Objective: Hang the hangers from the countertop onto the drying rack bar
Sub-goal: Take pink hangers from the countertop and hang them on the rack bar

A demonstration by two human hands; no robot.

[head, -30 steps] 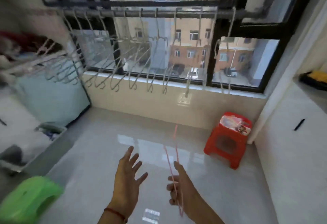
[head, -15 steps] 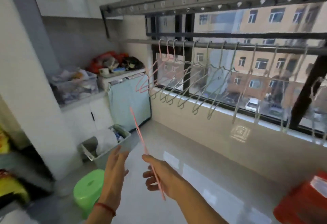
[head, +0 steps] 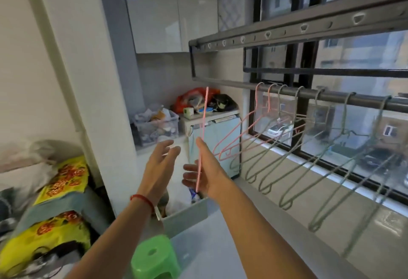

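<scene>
Surroundings: green stool (head: pixel 154 259) on the floor below the arms; grey bin (head: pixel 185 214) beneath the hands; cluttered countertop (head: pixel 209 116) ahead.
Left hand (head: pixel 160 166): raised, fingers spread, holding nothing.
Right hand (head: pixel 204 174): pinching a pink hanger (head: pixel 203 124), thin, seen edge-on, upright, left of the rack bar (head: pixel 309 94) with its hung hangers (head: pixel 287 146).
</scene>
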